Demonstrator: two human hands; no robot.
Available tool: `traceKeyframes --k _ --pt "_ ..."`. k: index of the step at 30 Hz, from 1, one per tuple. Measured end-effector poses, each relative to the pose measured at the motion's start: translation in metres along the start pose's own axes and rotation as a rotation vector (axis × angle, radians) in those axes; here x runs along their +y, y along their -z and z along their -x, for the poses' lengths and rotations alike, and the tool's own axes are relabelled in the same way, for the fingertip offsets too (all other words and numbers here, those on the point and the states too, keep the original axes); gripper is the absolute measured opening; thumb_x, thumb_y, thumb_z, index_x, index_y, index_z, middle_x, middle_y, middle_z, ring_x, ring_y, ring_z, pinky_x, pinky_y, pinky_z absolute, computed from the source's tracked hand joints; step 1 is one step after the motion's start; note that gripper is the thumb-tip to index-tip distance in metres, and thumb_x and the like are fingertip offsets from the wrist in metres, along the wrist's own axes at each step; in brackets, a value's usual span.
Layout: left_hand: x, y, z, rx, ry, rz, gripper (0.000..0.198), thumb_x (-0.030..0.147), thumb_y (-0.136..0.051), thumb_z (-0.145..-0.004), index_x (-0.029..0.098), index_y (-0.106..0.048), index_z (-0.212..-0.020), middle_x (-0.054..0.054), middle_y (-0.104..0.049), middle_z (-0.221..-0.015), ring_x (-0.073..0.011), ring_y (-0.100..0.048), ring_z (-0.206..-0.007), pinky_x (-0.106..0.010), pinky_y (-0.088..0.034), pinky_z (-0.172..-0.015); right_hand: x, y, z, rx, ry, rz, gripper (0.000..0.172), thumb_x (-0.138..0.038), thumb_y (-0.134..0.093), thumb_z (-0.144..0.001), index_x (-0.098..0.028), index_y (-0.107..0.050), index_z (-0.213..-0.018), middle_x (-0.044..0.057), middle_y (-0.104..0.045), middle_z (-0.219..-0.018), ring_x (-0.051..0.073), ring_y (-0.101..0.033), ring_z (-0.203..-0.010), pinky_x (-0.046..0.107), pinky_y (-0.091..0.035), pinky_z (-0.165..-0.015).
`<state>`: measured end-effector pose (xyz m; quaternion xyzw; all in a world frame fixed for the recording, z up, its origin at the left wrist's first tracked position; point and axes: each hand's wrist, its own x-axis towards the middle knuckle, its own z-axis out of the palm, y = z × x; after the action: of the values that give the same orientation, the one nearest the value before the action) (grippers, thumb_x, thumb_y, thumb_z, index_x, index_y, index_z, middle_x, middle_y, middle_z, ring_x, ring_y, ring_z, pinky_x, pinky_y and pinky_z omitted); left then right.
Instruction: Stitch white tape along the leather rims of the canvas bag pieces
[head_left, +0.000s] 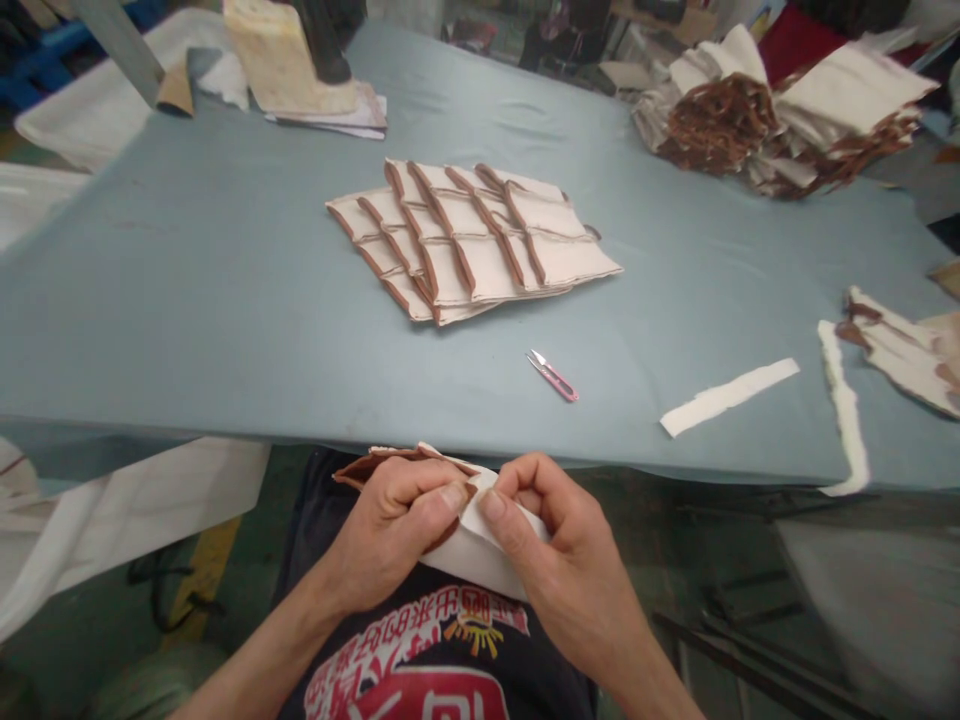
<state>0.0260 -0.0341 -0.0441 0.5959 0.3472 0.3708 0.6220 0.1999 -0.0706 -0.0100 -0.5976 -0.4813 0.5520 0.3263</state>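
Both hands work just below the table's near edge, over my lap. My left hand [394, 530] and my right hand [544, 540] are closed, pinching the same piece of white fabric with brown leather trim [469, 555] between thumbs and fingers. On the blue-grey table [225, 300] ahead lies a fanned stack of similar white pieces with brown edges [472, 240]. Small pink thread snips [553, 376] rest on the table, closest to my right hand.
A white fabric strip [727, 397] and a ragged white offcut [844, 410] lie at the right. Bundles of trimmed pieces [780, 110] sit at the far right, more pieces [900, 350] by the right edge. A cream block [285, 60] stands at the back left.
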Motion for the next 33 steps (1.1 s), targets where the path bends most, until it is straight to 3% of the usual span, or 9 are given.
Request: traceKeyframes --k 16,25,33 --pt "-0.003 -0.01 -0.005 0.011 0.018 0.028 0.04 0.026 -0.047 -0.098 0.019 -0.04 -0.06 0.007 -0.034 -0.054 -0.0075 -0.03 -0.05 -0.022 -0.027 -0.048 0.012 0.006 -0.006 0.012 0.025 -0.071 0.031 -0.047 -0.061 -0.096 -0.021 -0.054 -0.082 -0.004 -0.06 -0.063 0.009 -0.044 -0.052 0.019 -0.031 -0.046" --pt "-0.004 -0.017 -0.01 0.004 0.081 0.004 0.038 0.028 -0.047 -0.098 0.019 -0.043 -0.061 0.007 -0.035 -0.056 -0.0079 -0.028 -0.05 -0.023 -0.026 -0.046 0.013 0.015 -0.003 0.13 0.124 0.167 0.022 -0.038 -0.061 -0.094 -0.022 -0.057 -0.08 -0.004 -0.062 -0.061 0.01 -0.052 -0.051 0.022 -0.035 -0.049" --pt "-0.01 -0.025 -0.008 0.13 0.045 -0.147 0.036 0.027 -0.048 -0.096 0.016 -0.058 -0.063 0.002 -0.051 -0.058 -0.0109 -0.044 -0.054 -0.025 -0.035 -0.053 0.018 0.02 -0.011 0.084 0.037 0.12 0.027 -0.046 -0.063 -0.091 -0.023 -0.057 -0.079 -0.002 -0.062 -0.065 0.013 -0.053 -0.056 0.024 -0.034 -0.051"
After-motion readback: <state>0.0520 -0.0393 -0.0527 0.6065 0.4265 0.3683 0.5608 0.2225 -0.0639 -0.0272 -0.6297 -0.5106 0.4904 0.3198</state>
